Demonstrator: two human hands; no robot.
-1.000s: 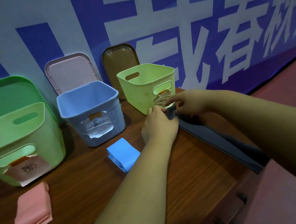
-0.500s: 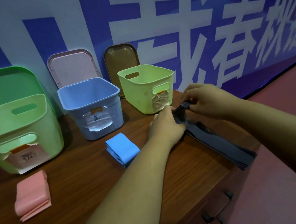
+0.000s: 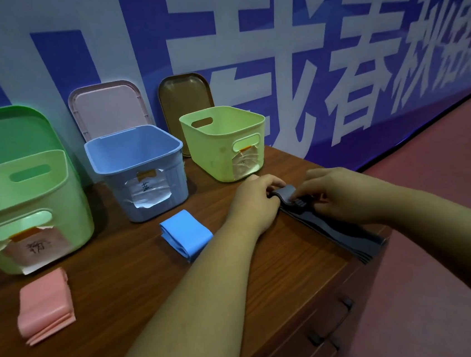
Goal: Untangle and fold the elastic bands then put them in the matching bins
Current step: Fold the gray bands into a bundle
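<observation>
Dark grey band (image 3: 335, 230) lies right of centre on the wooden table (image 3: 122, 277), a long layered strip running toward the lower right, far end at the table's right edge, upper-left end doubled over. Left hand (image 3: 253, 202) has fingers curled onto that folded end; right hand (image 3: 339, 193) pinches the same end from the right. Hands close together, both gripping it. Blue band (image 3: 186, 234) folded, centre frame, just left of the left wrist. Pink band (image 3: 45, 306) folded, lower left. Open bins in a row behind: green bin (image 3: 27, 200) at left, blue bin (image 3: 140, 171) middle, yellow-green bin (image 3: 225, 144) just above the hands, each with a paper label on its front. Green lid (image 3: 6, 135), pink lid (image 3: 107, 107) and brown lid (image 3: 185, 96) lean on the banner (image 3: 302, 55)
</observation>
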